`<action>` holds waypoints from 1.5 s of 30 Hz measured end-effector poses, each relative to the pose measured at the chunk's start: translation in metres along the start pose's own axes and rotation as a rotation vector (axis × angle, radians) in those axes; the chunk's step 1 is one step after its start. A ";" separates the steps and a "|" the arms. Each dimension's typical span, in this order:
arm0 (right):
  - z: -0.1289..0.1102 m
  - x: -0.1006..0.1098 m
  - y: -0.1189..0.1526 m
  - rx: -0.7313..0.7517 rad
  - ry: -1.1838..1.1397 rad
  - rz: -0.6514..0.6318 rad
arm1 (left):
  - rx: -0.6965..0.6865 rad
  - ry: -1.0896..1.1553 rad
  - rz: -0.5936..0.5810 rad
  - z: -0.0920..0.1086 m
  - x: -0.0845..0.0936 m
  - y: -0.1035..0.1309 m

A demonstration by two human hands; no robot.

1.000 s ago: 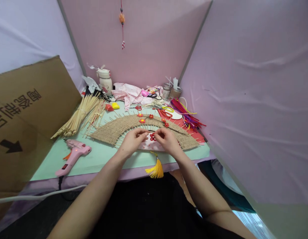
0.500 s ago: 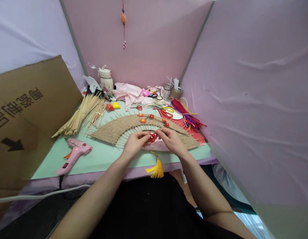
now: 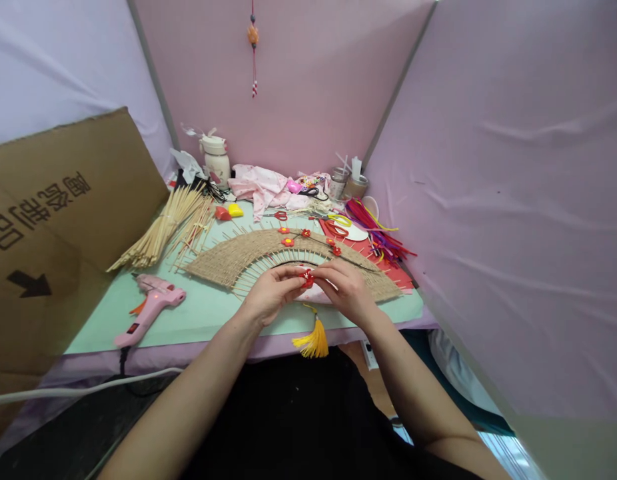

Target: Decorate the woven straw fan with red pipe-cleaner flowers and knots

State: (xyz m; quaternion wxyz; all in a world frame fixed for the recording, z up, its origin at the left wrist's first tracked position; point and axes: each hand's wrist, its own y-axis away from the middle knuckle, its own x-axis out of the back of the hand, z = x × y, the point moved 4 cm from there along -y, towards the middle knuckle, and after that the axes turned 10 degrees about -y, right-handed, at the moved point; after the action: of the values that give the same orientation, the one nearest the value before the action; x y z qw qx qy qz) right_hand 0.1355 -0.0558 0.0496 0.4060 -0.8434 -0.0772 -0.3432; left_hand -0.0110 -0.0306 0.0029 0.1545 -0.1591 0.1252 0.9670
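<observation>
Between my fingertips is a small red flower (image 3: 307, 279) with a pale middle. My left hand (image 3: 273, 293) pinches it from the left, and my right hand (image 3: 344, 287) pinches its right side. Beneath my hands lies a fan (image 3: 228, 261) of woven twine on thin sticks, with several red flowers (image 3: 287, 242) and a dark stem on its upper right part. The pink cloth base (image 3: 313, 294) of the fan is partly hidden by my hands. A yellow tassel (image 3: 313, 339) hangs from it over the table's front edge.
A pink glue gun (image 3: 151, 310) with a lit switch lies at the left. Behind it are a bundle of sticks (image 3: 161, 230) and a large cardboard box (image 3: 63, 220). Scissors (image 3: 337, 229), fuzzy stems (image 3: 371, 227), pink cloth (image 3: 258, 187) and a bottle (image 3: 216, 162) sit toward the back.
My right fingers have closed in on the flower, and the flower has turned slightly between my hands. The whole view has shifted a little; the fan stays in place.
</observation>
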 end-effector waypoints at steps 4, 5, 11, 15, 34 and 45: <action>-0.002 0.000 0.002 0.035 0.058 -0.008 | -0.037 0.031 0.069 0.000 -0.002 0.001; -0.002 -0.001 0.003 0.045 0.067 -0.007 | -0.040 0.032 0.086 0.001 -0.003 0.002; -0.003 -0.002 0.002 0.050 0.090 -0.004 | -0.110 -0.015 0.183 0.002 -0.006 0.007; -0.003 -0.002 0.001 0.032 0.103 -0.005 | -0.171 -0.048 0.202 0.002 -0.007 0.008; 0.009 -0.010 -0.004 -0.628 -0.266 0.049 | -0.617 -0.533 0.370 0.005 -0.015 0.022; 0.035 -0.037 0.003 -0.873 -0.661 0.150 | -0.644 -0.550 0.359 -0.006 -0.006 0.009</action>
State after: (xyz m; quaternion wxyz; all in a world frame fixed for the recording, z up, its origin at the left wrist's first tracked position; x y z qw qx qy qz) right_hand 0.1268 -0.0266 0.0087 -0.0038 -0.9995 0.0091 -0.0307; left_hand -0.0068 -0.0426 0.0013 -0.0453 0.0879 -0.2020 0.9744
